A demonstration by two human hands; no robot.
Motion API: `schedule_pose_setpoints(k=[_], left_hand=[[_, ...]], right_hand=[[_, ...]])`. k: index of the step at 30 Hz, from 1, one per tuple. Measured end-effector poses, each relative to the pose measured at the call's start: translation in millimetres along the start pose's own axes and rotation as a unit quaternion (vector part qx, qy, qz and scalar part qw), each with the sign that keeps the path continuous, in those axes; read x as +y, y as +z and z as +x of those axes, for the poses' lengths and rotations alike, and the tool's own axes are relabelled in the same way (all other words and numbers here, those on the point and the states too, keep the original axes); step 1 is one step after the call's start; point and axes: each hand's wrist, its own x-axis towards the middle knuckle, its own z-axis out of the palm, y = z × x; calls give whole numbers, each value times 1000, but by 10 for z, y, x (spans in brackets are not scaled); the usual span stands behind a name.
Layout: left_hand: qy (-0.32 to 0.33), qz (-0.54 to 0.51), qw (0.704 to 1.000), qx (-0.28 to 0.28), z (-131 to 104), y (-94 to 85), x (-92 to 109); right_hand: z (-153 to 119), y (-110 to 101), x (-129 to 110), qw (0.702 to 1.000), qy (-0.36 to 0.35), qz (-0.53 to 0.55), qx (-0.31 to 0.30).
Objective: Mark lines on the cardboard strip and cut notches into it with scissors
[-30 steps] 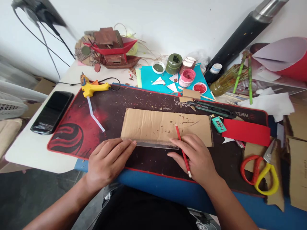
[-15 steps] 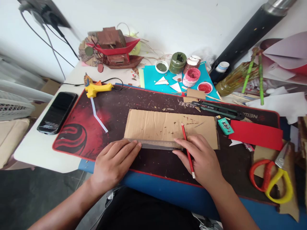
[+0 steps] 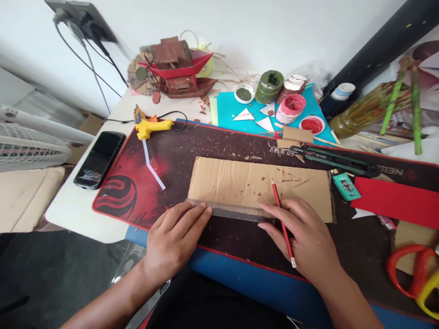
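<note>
A clear ruler (image 3: 236, 212) lies along the near edge of a flat brown cardboard rectangle (image 3: 226, 180). With its fingers close together, my left hand (image 3: 176, 235) presses the ruler's left end down at the cardboard's near left corner. My right hand (image 3: 305, 233) has a red pencil (image 3: 277, 194) tucked between its fingers, the tip pointing away over the cardboard. Its thumb and forefinger sit at the right end of the ruler. Dark flakes and a faint curved pencil line mark the cardboard's right half.
Under the work spreads a black and red mat (image 3: 144, 178). A yellow glue gun (image 3: 154, 126) and a phone (image 3: 99, 160) lie left. Model boats (image 3: 181, 68) and open paint jars (image 3: 270, 87) stand behind. Rightward are a utility knife (image 3: 336, 160), lighter (image 3: 345, 186), red card (image 3: 394, 198) and scissors (image 3: 411, 269).
The camera view has turned slightly left, so everything appears further right. Both hands keep their places on the ruler, and the pencil remains in the right hand.
</note>
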Motion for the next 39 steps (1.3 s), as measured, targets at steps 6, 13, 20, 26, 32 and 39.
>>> schedule_pose_setpoints(k=[6, 13, 20, 26, 32, 39], left_hand=[[-17, -1, 1000, 10, 23, -7, 20], [-20, -9, 1000, 12, 27, 4, 19], [-22, -6, 1000, 16, 22, 7, 16], [-26, -8, 999, 16, 18, 14, 14], [-29, -2, 999, 14, 27, 13, 10], [-20, -10, 1000, 12, 44, 0, -4]], right_hand=[[4, -1, 2, 1000, -5, -11, -7], [6, 0, 8, 1000, -4, -11, -7], [5, 6, 13, 1000, 5, 0, -1], [6, 10, 8, 1000, 13, 1, -2], [4, 6, 9, 1000, 14, -1, -7], [-3, 7, 13, 1000, 21, 5, -11]])
